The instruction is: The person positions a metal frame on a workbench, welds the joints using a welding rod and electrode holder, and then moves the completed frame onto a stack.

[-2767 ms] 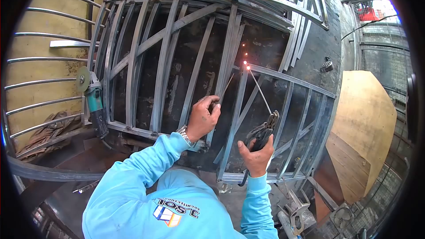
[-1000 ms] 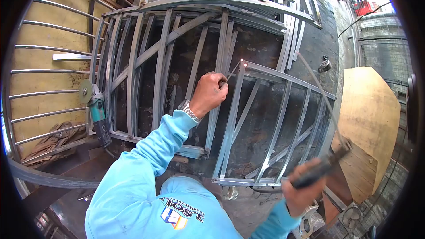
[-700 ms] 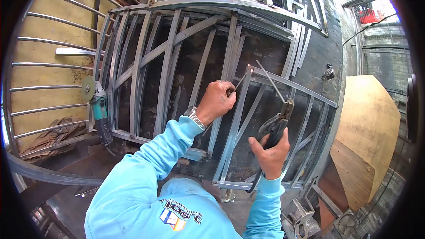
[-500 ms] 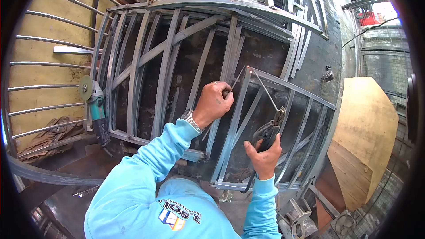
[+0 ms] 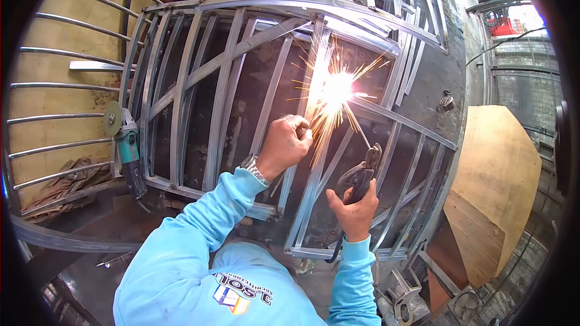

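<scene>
While your right hand (image 5: 356, 212) grips the electrode holder (image 5: 362, 180), your left hand (image 5: 283, 150) is pinched closed, contents indiscernible; ahead of both, the electrode (image 5: 359, 130) enters glaring sparks (image 5: 339, 87) at the metal frame (image 5: 423, 131).

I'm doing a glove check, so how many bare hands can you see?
2: the left hand, with a watch on its wrist, beside the sparks, and the right hand, around the electrode holder. Others could be hidden behind the glare.
</scene>
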### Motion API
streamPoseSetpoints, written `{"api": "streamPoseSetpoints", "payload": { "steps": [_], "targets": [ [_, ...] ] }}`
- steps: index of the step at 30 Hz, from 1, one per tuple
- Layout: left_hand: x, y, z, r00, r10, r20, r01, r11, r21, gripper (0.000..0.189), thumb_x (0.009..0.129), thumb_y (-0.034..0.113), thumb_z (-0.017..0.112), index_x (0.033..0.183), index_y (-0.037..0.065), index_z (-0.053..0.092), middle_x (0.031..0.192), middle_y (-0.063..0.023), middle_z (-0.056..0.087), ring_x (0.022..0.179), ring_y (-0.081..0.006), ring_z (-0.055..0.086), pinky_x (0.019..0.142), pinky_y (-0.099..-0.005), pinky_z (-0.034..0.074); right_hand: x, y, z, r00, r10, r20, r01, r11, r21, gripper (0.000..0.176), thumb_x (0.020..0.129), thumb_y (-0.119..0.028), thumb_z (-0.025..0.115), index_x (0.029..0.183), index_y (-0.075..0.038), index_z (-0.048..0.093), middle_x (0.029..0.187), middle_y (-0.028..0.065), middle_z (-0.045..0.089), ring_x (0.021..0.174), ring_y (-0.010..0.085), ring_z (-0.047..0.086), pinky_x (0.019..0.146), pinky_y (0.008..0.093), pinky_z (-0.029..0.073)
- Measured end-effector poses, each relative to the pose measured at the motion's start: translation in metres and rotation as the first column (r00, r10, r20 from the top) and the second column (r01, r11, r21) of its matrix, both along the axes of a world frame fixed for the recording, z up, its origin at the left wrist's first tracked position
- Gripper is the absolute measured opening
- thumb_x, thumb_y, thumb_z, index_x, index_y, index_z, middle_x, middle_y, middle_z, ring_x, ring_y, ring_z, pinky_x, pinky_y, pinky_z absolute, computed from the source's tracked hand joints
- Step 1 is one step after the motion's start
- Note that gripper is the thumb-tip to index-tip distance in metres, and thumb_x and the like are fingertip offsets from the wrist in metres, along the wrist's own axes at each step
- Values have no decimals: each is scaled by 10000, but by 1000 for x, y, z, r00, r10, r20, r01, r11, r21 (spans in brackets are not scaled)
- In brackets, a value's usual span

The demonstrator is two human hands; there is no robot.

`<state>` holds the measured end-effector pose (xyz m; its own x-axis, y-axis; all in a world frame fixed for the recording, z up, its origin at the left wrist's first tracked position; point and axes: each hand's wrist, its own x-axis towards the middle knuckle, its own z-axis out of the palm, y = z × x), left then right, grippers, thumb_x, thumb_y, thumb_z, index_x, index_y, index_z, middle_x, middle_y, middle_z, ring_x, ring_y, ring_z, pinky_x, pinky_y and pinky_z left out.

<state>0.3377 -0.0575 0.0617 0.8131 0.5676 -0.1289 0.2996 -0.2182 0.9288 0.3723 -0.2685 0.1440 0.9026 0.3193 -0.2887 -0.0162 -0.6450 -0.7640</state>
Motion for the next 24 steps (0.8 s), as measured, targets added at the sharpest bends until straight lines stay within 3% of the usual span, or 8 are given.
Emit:
{"api": "streamPoseSetpoints", "payload": {
  "steps": [2,4,6,7,15,24],
  "targets": [
    [0,1,-3,997,9,78,-15,997,72,186,810,47,704,970,-46,721,838,-157,723,735,-209,705,645,-314,543,0,-2,-1,1000,5,-7,-5,1000,-3,548,677,-221,913,1022,-7,545,682,-29,556,555,40,497,496,215,406],
    [0,0,-5,999,14,49,-17,998,57,180,807,50,712,956,-51,718,826,-153,715,717,-212,699,635,-316,542,-2,-3,-5,1000,8,-12,-8,1000,-8,551,679,-221,913,1029,-11,544,685,-32,551,562,41,500,500,213,406],
    [0,-2,-8,998,19,66,-25,996,87,168,803,56,721,924,-59,716,801,-144,697,678,-205,685,610,-311,537,-7,-2,-11,984,-167,63,151,966,212,546,632,-235,930,946,-46,525,641,-15,584,524,70,568,484,239,465],
    [2,0,-8,997,22,70,-29,995,91,168,803,56,721,924,-59,716,801,-144,697,678,-205,685,610,-311,537,-5,-2,-9,984,-164,65,146,965,217,546,632,-235,930,946,-46,525,641,-15,584,524,70,568,484,239,465],
    [-3,-3,-2,999,23,32,-24,999,28,191,804,76,725,932,-64,720,799,-158,702,675,-203,695,602,-307,536,-2,-7,-3,997,-13,79,12,1000,19,529,639,-227,925,935,-59,520,647,-19,588,505,64,549,472,233,451],
    [-4,-1,4,1000,7,-27,-7,1000,19,229,807,100,733,965,-66,727,809,-170,715,667,-209,699,590,-318,539,-2,-1,-6,999,-15,36,14,999,34,533,638,-221,920,949,-55,520,667,-6,609,525,62,572,475,219,463]
  ]
}}
